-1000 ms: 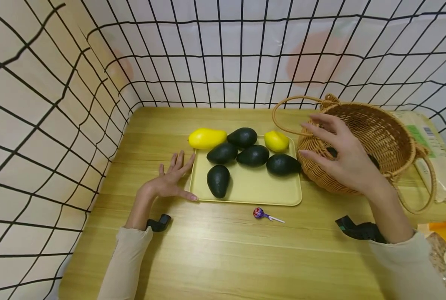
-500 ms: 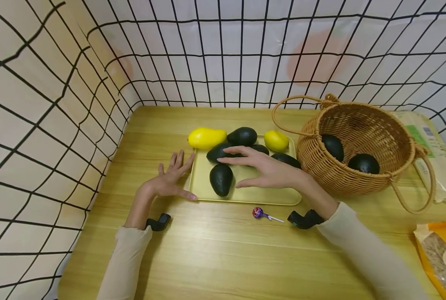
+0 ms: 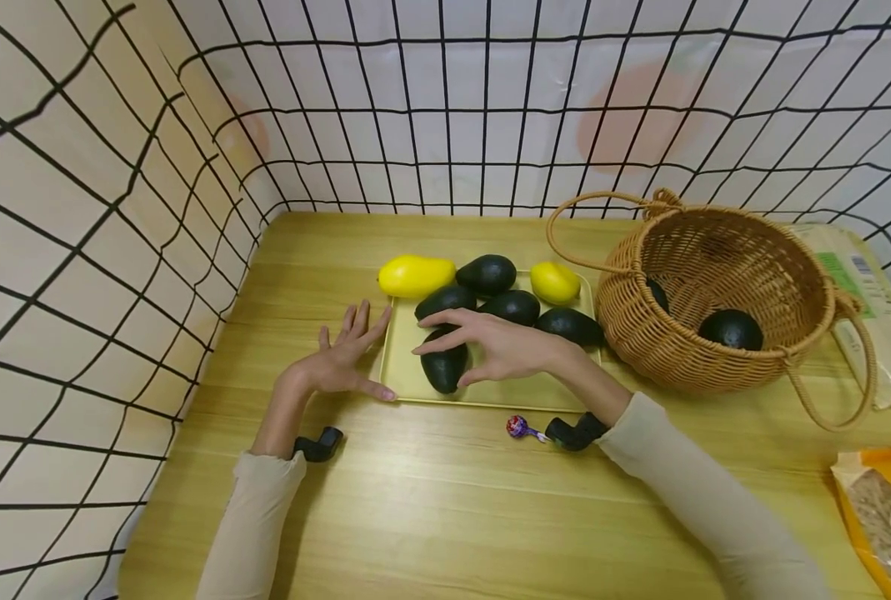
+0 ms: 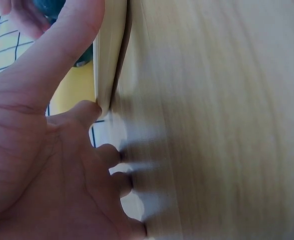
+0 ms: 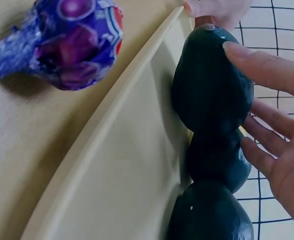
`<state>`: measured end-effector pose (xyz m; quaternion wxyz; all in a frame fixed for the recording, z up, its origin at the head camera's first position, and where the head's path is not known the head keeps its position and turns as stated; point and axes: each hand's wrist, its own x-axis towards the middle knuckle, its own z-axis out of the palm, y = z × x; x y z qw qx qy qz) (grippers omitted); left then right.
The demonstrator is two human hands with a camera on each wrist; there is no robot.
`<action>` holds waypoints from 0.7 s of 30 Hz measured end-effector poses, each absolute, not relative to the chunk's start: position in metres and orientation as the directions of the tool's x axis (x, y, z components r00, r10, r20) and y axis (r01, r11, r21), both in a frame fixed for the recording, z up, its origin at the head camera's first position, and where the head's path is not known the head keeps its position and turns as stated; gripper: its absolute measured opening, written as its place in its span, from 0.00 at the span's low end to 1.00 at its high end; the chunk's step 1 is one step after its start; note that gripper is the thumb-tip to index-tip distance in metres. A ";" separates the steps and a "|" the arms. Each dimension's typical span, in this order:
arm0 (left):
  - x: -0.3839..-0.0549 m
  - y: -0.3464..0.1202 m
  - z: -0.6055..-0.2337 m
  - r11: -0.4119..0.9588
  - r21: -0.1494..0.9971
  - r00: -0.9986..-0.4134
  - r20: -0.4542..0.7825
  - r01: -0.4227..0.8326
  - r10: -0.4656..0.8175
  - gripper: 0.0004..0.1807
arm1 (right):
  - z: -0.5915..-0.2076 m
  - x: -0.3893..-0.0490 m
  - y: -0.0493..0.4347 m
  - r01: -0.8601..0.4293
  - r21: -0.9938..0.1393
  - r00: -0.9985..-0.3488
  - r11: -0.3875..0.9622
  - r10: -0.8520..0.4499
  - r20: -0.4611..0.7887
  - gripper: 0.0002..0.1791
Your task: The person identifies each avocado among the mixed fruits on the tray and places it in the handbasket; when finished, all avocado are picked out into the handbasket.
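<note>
In the head view my left hand (image 3: 343, 358) lies spread at the left edge of the pale yellow tray (image 3: 523, 387), thumb at its near corner. The left wrist view shows several fingertips of the left hand (image 4: 51, 150) pressed on the wooden table. My right hand (image 3: 508, 346) reaches over the near-left dark avocado (image 3: 441, 371). In the right wrist view its thumb (image 5: 259, 65) touches that avocado (image 5: 207, 80), while the other fingers extend loosely beside it; a firm hold does not show. Several more avocados (image 3: 510, 307) lie behind, partly hidden, with a lemon (image 3: 555, 283) and a yellow mango-like fruit (image 3: 415, 277).
A wicker basket (image 3: 643, 346) with raised handles stands right of the tray, holding two dark avocados (image 3: 732, 330). A wrapped lollipop (image 3: 518, 427) lies before the tray. Packaged bags (image 3: 888, 508) sit at the right. Black wire mesh (image 3: 483, 108) borders the table's back and left.
My right hand has moved left from beside the basket, across the tray, to the near-left avocado, which has shifted slightly right. My left hand has stayed at the tray's edge.
</note>
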<state>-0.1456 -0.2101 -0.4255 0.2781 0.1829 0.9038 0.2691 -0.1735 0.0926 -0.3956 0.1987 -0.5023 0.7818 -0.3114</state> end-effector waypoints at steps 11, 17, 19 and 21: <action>-0.146 -0.210 -0.424 0.786 0.592 -0.779 -0.403 0.179 0.481 0.73 | -0.397 -0.175 0.084 -0.698 -0.641 -0.400 0.319 -0.916 -0.021 0.28; -0.145 -0.210 -0.424 0.794 0.581 -0.779 -0.408 0.180 0.475 0.73 | -0.401 -0.177 0.082 -0.711 -0.617 -0.417 0.337 -0.909 -0.015 0.28; -0.145 -0.210 -0.424 0.794 0.581 -0.779 -0.409 0.180 0.476 0.73 | -0.403 -0.177 0.082 -0.707 -0.621 -0.424 0.339 -0.906 -0.012 0.27; -0.146 -0.210 -0.424 0.793 0.582 -0.780 -0.407 0.180 0.476 0.73 | -0.404 -0.177 0.082 -0.708 -0.623 -0.424 0.331 -0.906 0.001 0.27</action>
